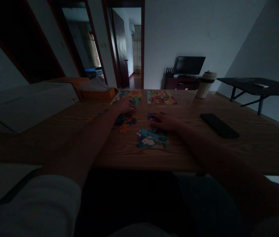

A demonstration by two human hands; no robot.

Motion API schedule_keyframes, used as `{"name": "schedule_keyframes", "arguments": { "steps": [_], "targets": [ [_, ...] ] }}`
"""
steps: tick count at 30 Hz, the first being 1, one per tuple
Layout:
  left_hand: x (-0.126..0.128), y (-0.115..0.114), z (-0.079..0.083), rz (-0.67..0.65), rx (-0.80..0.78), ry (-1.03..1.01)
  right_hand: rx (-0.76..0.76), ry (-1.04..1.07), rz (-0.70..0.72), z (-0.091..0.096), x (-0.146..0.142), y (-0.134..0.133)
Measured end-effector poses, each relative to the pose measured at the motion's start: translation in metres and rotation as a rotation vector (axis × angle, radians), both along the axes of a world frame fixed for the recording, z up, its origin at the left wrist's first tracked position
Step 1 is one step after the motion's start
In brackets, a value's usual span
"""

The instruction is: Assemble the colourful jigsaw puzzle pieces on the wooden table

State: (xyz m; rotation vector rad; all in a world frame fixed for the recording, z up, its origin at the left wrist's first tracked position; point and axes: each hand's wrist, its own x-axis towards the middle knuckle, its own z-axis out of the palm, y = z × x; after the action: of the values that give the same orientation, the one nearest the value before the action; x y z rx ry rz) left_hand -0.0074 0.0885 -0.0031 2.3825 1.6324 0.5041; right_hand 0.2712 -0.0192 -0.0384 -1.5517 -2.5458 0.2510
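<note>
My left hand (124,107) reaches over a pile of loose jigsaw pieces (124,127), fingers bent around what looks like a small dark puzzle piece (133,107). Dim light makes its outline hard to see. My right hand (164,122) lies low on the table with fingers stretched out, their tips at a purple puzzle piece (150,117). Just below it is a partly assembled blue jigsaw puzzle (153,139) with a white rabbit.
Two colourful picture sheets, one green and yellow (136,94) and one red and yellow (161,97), lie at the wooden table's far edge. A phone (218,125) and a pale tumbler (206,85) are right. An orange box (97,94) and a white box (33,103) stand left.
</note>
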Motion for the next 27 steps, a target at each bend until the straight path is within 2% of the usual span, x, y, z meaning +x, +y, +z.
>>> {"name": "schedule_keyframes", "arguments": {
  "steps": [6,10,12,15,17,20,25,27],
  "targets": [
    [0.046,-0.05,-0.003,0.034,0.038,0.053,0.03,0.016,0.012,0.002,0.002,-0.002],
    [0.054,-0.058,-0.012,0.017,0.093,0.116,0.029,0.019,0.014,0.001,0.002,-0.002],
    [0.05,-0.053,-0.017,-0.075,0.11,0.146,0.03,0.019,0.003,0.0,0.002,-0.001],
    [0.043,-0.046,-0.024,-0.302,0.114,0.17,0.022,0.021,-0.017,0.0,0.002,-0.001],
    [0.042,-0.044,-0.028,-0.374,0.084,0.17,0.014,0.031,-0.03,0.0,0.002,-0.001],
    [0.045,-0.046,-0.029,-0.333,0.054,0.19,0.012,0.04,-0.03,0.0,0.001,-0.003],
    [0.053,-0.056,-0.021,-0.144,0.086,0.28,0.02,0.028,-0.035,0.001,0.0,-0.001],
    [0.055,-0.059,-0.019,-0.138,0.109,0.306,0.018,0.025,-0.016,0.002,0.0,-0.001]
  ]
}}
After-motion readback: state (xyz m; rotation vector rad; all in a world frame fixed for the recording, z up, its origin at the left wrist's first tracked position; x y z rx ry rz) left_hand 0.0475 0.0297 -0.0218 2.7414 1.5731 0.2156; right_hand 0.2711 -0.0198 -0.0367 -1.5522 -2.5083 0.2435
